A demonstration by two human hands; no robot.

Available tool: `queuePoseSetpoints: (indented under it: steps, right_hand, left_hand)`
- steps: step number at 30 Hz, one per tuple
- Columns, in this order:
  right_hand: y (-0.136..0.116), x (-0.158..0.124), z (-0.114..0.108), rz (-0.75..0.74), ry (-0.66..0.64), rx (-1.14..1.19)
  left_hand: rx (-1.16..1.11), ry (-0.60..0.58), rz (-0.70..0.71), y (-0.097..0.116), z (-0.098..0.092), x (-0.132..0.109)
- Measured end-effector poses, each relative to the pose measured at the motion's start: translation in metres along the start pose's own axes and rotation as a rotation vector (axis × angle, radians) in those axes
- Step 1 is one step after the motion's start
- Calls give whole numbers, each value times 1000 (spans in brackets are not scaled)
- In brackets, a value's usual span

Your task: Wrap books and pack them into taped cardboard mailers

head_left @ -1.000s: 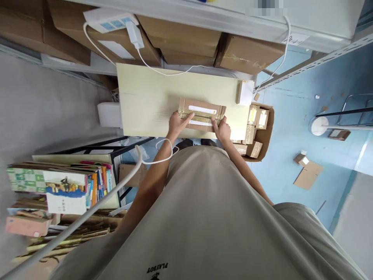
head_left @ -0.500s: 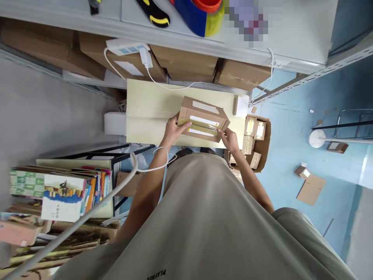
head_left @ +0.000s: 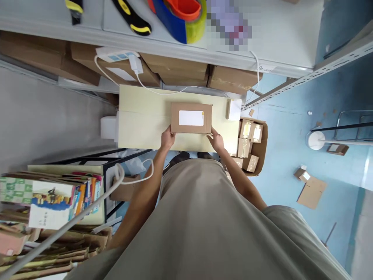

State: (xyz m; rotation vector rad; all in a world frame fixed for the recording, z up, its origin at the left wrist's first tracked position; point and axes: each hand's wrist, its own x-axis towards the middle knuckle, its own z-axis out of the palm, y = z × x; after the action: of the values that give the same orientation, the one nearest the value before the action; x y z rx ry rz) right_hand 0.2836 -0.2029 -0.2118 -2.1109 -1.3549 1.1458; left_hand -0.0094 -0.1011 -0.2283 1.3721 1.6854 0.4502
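A brown cardboard box (head_left: 191,129) with a white label (head_left: 190,118) on its upper face is over the pale yellow tabletop (head_left: 142,124). My left hand (head_left: 167,139) grips its near left corner, with the fingers partly hidden at the box's edge. At the near right corner my right hand (head_left: 216,140) holds the same box, thumb and fingers bent round the edge. Whether the box rests fully on the table or is slightly raised, I cannot tell.
A small white box (head_left: 234,109) stands at the table's right end. Beside the table, an open carton (head_left: 264,149) holds several taped boxes. Above are a shelf with a tape dispenser (head_left: 186,29) and a knife (head_left: 132,19). A grey tube (head_left: 72,221) crosses the lower left.
Both hands have turned the box from a tilted position, where its taped side showed, to a level one with the large label face upward. The view has shifted slightly.
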Motion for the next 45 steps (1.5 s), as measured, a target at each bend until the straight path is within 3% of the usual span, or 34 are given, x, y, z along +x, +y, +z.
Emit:
queuePoseSetpoints:
  steps: [4,7,9,12,16,20,32,39,45]
  right_hand:
    - [30,15,-44,-47,68,-69]
    - [55,48,-89,-58,179,-90]
    - [69,79,-114,-88,159,-130]
    - [81,123,-134,-155,31,-249]
    - [90,150,-140,-168,-121,-433]
    - [97,143,-140,-167,-151,-558]
    - [85,135,-151,-243,-129,-566]
    - [72,133,-144,-176,-16,-578]
    - [67,127,-143,-152,-41,-597]
  left_hand:
    - [-40,284,55,4,-10,-2]
    - [-11,430,143,36,-6,-1]
    - [8,389,224,66,8,-2]
    - [23,183,401,110,49,-9]
    - [88,-34,573,139,108,-30]
    - [162,-158,647,139,141,-50]
    - [194,-272,656,149,164,-57]
    - [220,-303,649,154,169,-59]
    - [247,-336,612,161,171,-55]
